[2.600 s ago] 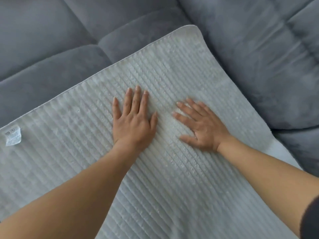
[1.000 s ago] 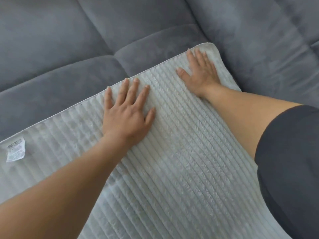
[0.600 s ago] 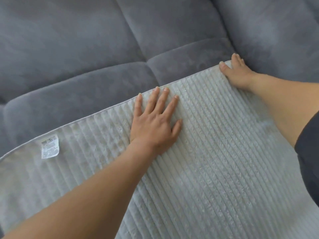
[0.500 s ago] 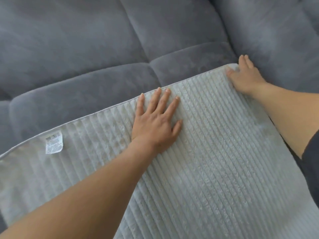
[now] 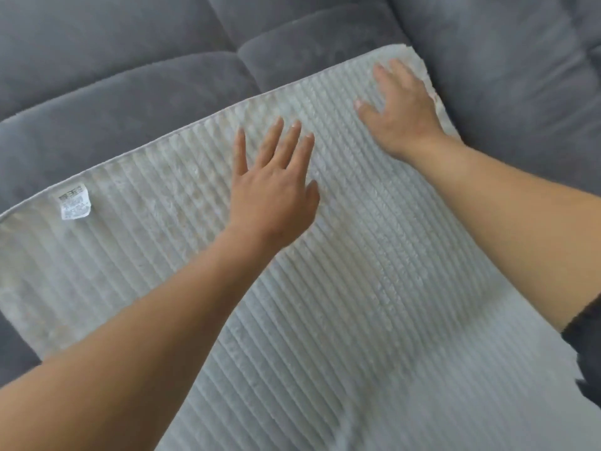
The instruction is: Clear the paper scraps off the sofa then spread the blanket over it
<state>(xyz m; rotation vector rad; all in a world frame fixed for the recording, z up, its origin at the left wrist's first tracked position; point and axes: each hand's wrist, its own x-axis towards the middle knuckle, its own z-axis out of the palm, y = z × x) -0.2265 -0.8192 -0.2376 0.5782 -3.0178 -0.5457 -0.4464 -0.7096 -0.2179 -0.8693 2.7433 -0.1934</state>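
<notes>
A pale ribbed blanket [image 5: 341,288] lies spread flat over the seat of a grey sofa [image 5: 130,102]. Its far edge runs along the seat cushions and its far right corner reaches the sofa's corner. My left hand [image 5: 273,183] rests flat on the blanket near the far edge, fingers apart, holding nothing. My right hand [image 5: 400,109] presses flat on the blanket just inside the far right corner, fingers spread. No paper scraps are in view.
A white care label [image 5: 74,203] is sewn near the blanket's far left edge. Grey back cushions [image 5: 504,76] rise behind and to the right of the blanket. A dark sleeve [image 5: 585,327] shows at the right edge.
My right hand slid out to the blanket's far right corner and has now drawn back a little, lying flat just inside it. My left hand stays pressed flat near the far edge.
</notes>
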